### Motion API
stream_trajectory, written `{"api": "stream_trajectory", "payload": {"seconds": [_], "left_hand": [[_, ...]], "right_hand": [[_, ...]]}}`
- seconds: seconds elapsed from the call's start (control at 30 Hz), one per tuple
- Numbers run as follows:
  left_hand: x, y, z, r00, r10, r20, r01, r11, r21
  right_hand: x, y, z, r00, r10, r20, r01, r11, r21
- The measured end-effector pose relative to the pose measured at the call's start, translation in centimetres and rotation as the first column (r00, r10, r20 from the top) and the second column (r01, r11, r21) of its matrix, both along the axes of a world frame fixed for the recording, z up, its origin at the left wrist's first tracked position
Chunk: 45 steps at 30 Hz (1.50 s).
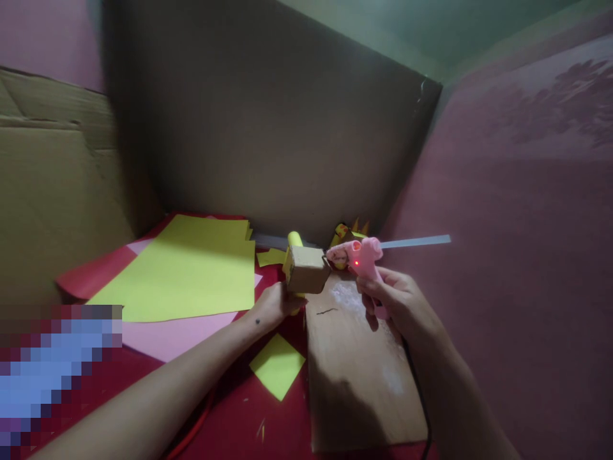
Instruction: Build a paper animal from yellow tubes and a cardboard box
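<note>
My right hand (390,291) is wrapped round the handle of a pink hot glue gun (366,255). Its red light glows, and a long pale glue stick (416,241) sticks out of its back end. The nozzle points left, at or very near the right edge of a small cardboard box (309,267); I cannot tell if they touch. From below and the left, my left hand (278,303) grips this box, its fingers partly hidden. A yellow paper roll (295,239) shows behind the box; whether it is attached is unclear.
A wooden board (359,383) lies under my hands on the red surface (239,409). Yellow sheets (191,268) and pink paper (177,335) are stacked left. A yellow paper square (278,366) lies near the board. The gun's black cord (421,396) runs along its right edge.
</note>
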<state>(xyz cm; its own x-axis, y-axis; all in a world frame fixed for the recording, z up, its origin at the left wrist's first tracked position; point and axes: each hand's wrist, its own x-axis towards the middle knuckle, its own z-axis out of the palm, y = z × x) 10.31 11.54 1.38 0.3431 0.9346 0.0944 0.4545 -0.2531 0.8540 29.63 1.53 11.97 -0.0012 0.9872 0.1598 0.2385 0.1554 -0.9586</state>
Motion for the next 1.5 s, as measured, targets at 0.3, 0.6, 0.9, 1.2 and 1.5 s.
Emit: {"api": "stream_trajectory", "payload": {"seconds": [0.3,0.6,0.9,1.2,1.5], "left_hand": [[0.0,0.2,-0.4,1.0,0.006,-0.002,-0.006,1.0,0.004],[0.1,0.2,-0.5,0.999,0.0,0.034,0.0,1.0,-0.014],[0.0,0.1,-0.4,0.999,0.003,0.044,-0.002,1.0,-0.005],[0.0,0.0,-0.4,1.0,0.007,0.03,-0.007,1.0,0.0],[0.1,0.0,-0.3,1.0,0.015,0.004,-0.015,1.0,0.018]], "right_hand": [[0.0,-0.1,-0.1,1.0,-0.011,-0.01,0.011,0.999,0.036],[-0.1,2.0,-0.6,0.997,0.007,-0.078,-0.001,0.997,0.077],[0.0,2.2,-1.0,0.996,0.011,-0.089,-0.008,0.999,0.045],[0.0,0.9,-0.5,0.999,0.006,-0.047,-0.004,0.999,0.048],[0.0,-0.6,-0.5,1.0,-0.005,0.01,0.005,1.0,0.029]]}}
